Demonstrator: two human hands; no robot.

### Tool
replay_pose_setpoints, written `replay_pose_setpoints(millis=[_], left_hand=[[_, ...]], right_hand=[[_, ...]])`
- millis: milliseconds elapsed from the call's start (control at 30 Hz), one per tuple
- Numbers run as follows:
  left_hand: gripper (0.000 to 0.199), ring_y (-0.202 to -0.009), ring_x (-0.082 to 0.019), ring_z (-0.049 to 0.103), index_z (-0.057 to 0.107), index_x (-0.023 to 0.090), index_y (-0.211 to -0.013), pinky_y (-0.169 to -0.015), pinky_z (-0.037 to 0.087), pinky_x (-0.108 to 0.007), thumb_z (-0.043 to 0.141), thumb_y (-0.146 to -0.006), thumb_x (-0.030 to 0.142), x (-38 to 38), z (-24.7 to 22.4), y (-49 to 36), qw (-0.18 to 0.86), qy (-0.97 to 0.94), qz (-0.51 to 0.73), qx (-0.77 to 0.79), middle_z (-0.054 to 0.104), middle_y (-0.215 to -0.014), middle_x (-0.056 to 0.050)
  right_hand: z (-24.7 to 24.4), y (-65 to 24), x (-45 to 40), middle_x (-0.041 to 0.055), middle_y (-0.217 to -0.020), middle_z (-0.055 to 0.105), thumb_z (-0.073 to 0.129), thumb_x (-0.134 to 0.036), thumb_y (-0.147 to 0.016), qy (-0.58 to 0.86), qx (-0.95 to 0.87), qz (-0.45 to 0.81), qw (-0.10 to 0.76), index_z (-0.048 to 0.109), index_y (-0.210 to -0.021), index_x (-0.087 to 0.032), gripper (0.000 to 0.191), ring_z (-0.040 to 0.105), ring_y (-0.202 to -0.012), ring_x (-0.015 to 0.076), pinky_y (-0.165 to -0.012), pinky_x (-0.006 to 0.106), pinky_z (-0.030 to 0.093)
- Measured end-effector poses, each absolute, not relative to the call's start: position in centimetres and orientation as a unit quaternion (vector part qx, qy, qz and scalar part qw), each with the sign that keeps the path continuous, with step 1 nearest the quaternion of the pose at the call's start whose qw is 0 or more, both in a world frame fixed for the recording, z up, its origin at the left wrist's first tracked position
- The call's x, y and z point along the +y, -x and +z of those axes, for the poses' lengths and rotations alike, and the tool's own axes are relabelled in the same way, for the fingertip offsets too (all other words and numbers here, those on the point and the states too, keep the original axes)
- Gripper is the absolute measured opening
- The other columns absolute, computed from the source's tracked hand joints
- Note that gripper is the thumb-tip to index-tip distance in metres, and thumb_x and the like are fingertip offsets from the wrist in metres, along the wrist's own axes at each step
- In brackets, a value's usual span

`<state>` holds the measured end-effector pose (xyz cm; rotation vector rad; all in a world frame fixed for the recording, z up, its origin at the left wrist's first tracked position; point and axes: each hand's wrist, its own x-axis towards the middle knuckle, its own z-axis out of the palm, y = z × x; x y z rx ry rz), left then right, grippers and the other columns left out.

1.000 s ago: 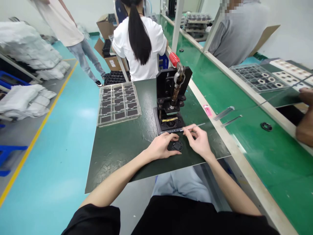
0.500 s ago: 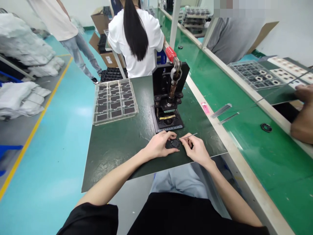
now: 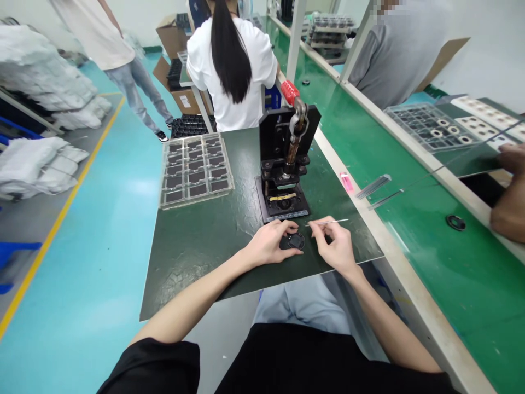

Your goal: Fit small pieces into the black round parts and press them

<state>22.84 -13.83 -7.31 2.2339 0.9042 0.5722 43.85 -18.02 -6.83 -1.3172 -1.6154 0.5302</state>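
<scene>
black disc [image 3: 296, 241] under left hand [image 3: 270, 245], right hand [image 3: 333, 247] pinching metal pick [image 3: 330, 221]

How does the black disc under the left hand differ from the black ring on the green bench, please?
The disc sits on the dark mat, the ring on the green bench. The left hand touches the disc; nothing touches the ring. Both are round and black.

"Light?"
"Bright and even, apparently from overhead; shadows are soft. Glare is seen on the teal floor [image 3: 82, 306] at 8 o'clock."
"Quality?"
"Centre sharp. The bench edge [image 3: 414, 290] is bowed at 4 o'clock; a pixelated patch [image 3: 381, 5] is noted at 1 o'clock."
</scene>
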Motion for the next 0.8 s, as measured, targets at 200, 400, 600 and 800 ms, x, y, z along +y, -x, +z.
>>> replay_pose_setpoints(millis=[200,400,600,800], left_hand=[[0.056,-0.101,-0.025,0.074,0.058,0.021,-0.12,-0.093,0.059,-0.039,0.087,-0.078,0.045,-13.8,-7.2,-22.9,0.327,-0.85,0.224,0.346,0.076,-0.11,-0.006],[0.057,-0.103,-0.026,0.073,0.057,0.021,-0.12,-0.095,0.058,-0.04,0.086,-0.079,0.047,-13.8,-7.4,-23.0,0.318,-0.856,0.223,0.342,0.076,-0.11,-0.007],[0.056,-0.106,-0.026,0.072,0.057,0.022,-0.121,-0.095,0.058,-0.041,0.085,-0.08,0.049,-13.9,-7.4,-23.0,0.319,-0.855,0.215,0.349,0.076,-0.11,-0.007],[0.061,-0.106,-0.026,0.073,0.056,0.021,-0.125,-0.096,0.058,-0.041,0.085,-0.079,0.049,-14.0,-7.2,-23.0,0.34,-0.846,0.216,0.349,0.076,-0.113,-0.008]], right_hand=[[-5.2,-42.0,-11.8,0.003,-0.072,0.068,0.06,-0.038,-0.098,0.521,-0.672,0.208,0.484,0.071,-0.086,-0.017,0.026,0.052,-0.053,0.0117,-0.05,0.026,0.04],[-6.3,-40.7,-7.9,0.0008,-0.059,0.061,0.063,-0.036,-0.093,0.544,-0.708,0.2,0.404,0.069,-0.077,-0.017,0.025,0.048,-0.05,0.0127,-0.053,0.027,0.035],[-5.8,-40.8,-8.9,0.0002,-0.061,0.059,0.058,-0.04,-0.097,0.526,-0.7,0.19,0.445,0.064,-0.078,-0.019,0.029,0.047,-0.049,0.012,-0.053,0.027,0.036],[-5.8,-43.1,-14.3,-0.0004,-0.065,0.058,0.057,-0.042,-0.1,0.514,-0.699,0.215,0.449,0.059,-0.079,-0.02,0.03,0.042,-0.046,0.0095,-0.046,0.025,0.034]])
